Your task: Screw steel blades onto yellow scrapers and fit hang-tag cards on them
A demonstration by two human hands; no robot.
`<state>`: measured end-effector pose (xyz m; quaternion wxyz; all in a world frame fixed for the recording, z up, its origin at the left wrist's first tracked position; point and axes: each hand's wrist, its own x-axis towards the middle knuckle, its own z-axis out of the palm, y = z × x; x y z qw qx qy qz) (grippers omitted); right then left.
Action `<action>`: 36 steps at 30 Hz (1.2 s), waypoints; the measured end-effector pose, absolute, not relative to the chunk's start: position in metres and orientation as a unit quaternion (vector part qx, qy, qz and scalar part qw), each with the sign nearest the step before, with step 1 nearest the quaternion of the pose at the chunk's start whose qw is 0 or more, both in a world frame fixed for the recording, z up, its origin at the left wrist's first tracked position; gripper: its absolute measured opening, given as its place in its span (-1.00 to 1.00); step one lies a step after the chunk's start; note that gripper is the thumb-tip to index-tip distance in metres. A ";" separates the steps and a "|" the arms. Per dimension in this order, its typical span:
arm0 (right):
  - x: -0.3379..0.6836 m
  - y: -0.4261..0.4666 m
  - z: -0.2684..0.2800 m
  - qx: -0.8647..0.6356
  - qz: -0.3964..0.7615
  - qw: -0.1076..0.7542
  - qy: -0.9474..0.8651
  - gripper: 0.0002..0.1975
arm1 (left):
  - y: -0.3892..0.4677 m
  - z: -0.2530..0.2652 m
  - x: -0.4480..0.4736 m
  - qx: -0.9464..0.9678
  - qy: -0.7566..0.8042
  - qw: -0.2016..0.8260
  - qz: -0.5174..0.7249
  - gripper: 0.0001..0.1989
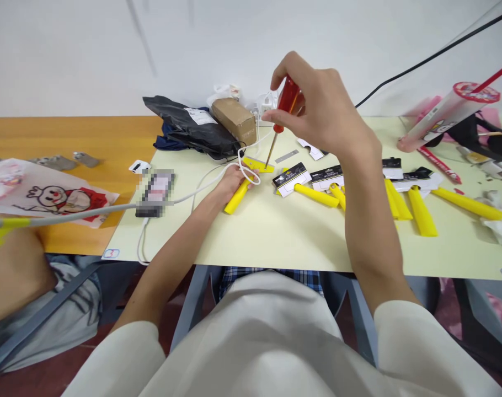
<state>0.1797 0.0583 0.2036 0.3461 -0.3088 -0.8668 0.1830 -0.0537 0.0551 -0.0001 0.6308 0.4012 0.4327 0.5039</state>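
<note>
My right hand (317,105) is raised above the table, its fingers closed round the red handle of a screwdriver (287,99). The shaft slants down, and its tip meets the flat yellow head of a scraper (236,197). Low on the tabletop, my left hand (234,181) is wrapped round that scraper where handle and head join, keeping it down. A loop of white cable (251,177) crosses over the left hand and hides part of the fingers. Just right of the scraper head lies a thin metal strip (286,156).
Several yellow-handled scrapers (423,215) with black-and-white cards lie to the right. A phone-like device (155,193) with cables is at left. Behind are a black plastic bag (193,127) and a cardboard box (234,118). A tall cup (449,116) stands far right; another person's arm (19,275) is at left.
</note>
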 end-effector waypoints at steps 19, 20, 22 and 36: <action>0.175 0.055 0.203 -0.294 0.165 0.337 -0.879 -0.69 | 0.058 -0.005 -0.057 0.422 0.425 0.631 0.494 -0.70; 0.175 0.055 0.202 -0.291 0.162 0.334 -0.882 -0.69 | 0.058 -0.005 -0.057 0.420 0.428 0.629 0.495 -0.70; 0.176 0.055 0.202 -0.275 0.168 0.325 -0.889 -0.71 | 0.057 -0.005 -0.056 0.418 0.433 0.627 0.495 -0.69; 0.167 0.060 0.203 -0.310 0.211 0.348 -0.859 -0.55 | 0.056 -0.002 -0.055 0.409 0.434 0.633 0.493 -0.65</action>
